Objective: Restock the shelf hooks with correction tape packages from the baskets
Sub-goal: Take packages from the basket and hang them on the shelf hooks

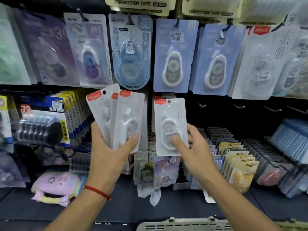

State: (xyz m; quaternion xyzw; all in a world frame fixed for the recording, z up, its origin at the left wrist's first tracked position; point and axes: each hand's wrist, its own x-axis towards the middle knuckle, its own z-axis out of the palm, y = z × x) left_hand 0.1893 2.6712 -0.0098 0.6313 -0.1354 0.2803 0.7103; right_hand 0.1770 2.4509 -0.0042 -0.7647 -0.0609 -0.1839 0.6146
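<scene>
My left hand (110, 147) grips a fanned stack of white correction tape packages (116, 112) with red corner labels, thumb across the front one. My right hand (191, 147) holds a single matching white package (170, 117) upright, thumb pressed on its blister, fingers behind the card. Bare shelf hooks (202, 105) stick out of the dark panel to the right of that package. At the upper right, matching white packages (256, 64) hang on a hook. A grey basket (183, 225) shows at the bottom edge.
Blue correction tape cards (173, 55) and purple ones (88, 52) hang in the row above. Racks of small packages (236, 160) stand on the lower shelf at right. A pink pouch (56, 185) lies at lower left, and boxed goods (41, 124) sit left.
</scene>
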